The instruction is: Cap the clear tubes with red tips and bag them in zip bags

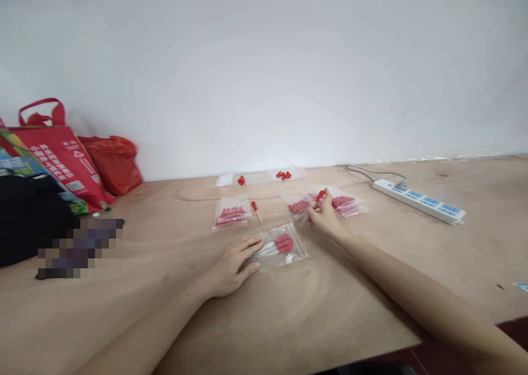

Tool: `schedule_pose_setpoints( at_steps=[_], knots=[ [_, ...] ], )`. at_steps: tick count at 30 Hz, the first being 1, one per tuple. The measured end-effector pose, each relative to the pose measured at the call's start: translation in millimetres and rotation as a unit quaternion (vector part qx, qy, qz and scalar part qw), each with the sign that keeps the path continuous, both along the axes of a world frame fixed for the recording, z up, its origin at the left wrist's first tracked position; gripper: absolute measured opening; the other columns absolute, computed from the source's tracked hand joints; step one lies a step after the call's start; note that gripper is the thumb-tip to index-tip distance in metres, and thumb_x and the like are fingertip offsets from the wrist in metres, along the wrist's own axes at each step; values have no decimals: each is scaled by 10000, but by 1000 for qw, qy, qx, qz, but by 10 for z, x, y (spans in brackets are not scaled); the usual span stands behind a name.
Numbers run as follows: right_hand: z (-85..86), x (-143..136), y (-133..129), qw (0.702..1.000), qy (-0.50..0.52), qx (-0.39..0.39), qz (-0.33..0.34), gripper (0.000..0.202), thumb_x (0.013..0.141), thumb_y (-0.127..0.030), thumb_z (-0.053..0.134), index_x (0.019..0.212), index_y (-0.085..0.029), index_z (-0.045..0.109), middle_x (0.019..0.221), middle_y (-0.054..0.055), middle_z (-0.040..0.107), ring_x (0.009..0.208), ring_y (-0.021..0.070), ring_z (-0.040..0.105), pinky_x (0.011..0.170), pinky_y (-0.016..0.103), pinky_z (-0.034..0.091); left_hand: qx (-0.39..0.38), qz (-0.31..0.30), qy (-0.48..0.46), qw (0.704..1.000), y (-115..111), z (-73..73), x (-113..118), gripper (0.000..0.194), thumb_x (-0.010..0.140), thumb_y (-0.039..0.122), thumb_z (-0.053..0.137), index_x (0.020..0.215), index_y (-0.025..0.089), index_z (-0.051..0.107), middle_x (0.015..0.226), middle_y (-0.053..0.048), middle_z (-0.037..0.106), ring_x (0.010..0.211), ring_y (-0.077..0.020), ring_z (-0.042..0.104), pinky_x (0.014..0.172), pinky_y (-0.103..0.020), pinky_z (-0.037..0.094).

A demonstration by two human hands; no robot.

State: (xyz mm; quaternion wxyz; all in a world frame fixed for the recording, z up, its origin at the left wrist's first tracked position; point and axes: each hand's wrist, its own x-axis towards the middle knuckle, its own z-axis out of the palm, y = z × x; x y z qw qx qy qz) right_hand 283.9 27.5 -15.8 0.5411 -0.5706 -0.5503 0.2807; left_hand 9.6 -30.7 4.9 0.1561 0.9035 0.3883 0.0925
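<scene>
My left hand (231, 266) lies at the left end of a clear zip bag (300, 249) on the table, its thumb and fingers around that end. Inside the bag are several glass droppers with red rubber bulbs (284, 243), their tips pointing toward my left hand. To the right and farther back, my right hand (325, 216) pinches a single dropper (320, 196), red bulb up, above the filled bags. Another dropper (256, 213) lies loose behind the clear bag. A stack of filled zip bags (231, 214) is left of it, and more filled bags (345, 203) lie beside my right hand.
Flat bags with small red bulbs (284, 175) on them lie near the wall. A white power strip (421, 200) with a plugged-in cable lies at the right. Red shopping bags (61, 160) and a black cloth item (33, 215) stand at the left. The table's front edge (371, 354) is at lower right.
</scene>
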Motion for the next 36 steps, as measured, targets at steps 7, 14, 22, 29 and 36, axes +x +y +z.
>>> schedule_pose_setpoints(
  at_steps=[7, 14, 22, 29, 36],
  knots=[
    [-89, -210, -192, 990, 141, 5, 18, 681, 644, -162, 512, 1218, -188, 147, 530, -86, 459, 438, 156, 535, 439, 283, 472, 3, -6, -6, 1000, 17, -23, -3, 442, 862, 344, 375, 1277, 190, 378, 1357, -73, 352, 1236, -224, 319, 1008, -409, 287],
    [-119, -384, -170, 958, 279, -23, 55, 281, 661, -205, 534, 882, -222, 362, 597, -66, 511, 508, 108, 553, 538, 264, 492, -8, 9, -8, 1000, -11, 7, 10, 461, 857, 339, 385, 1292, 194, 341, 1357, -63, 355, 1242, -209, 311, 1021, -399, 272],
    [-52, -283, -222, 928, 343, -63, 131, 270, 600, -251, 626, 789, -192, 442, 670, -38, 567, 440, 70, 511, 424, 208, 413, -18, 14, -16, 1000, -33, 32, 16, 489, 852, 331, 386, 1311, 185, 296, 1358, -63, 352, 1241, -205, 313, 1020, -395, 277],
    [-45, -244, -192, 922, 371, -79, 75, 210, 606, -206, 617, 732, -187, 450, 581, -47, 542, 418, 57, 478, 397, 176, 364, -12, 15, -19, 1000, -21, 12, 8, 491, 848, 341, 394, 1307, 191, 309, 1354, -68, 358, 1231, -223, 326, 1015, -408, 283],
    [-2, -362, -314, 954, 228, -98, 170, 285, 605, -318, 645, 752, -190, 437, 396, -119, 426, 276, 45, 344, 292, 156, 231, -7, 2, -42, 999, -9, -5, 7, 480, 848, 317, 405, 1308, 224, 304, 1352, -47, 364, 1223, -211, 342, 1011, -392, 296]
  ],
)
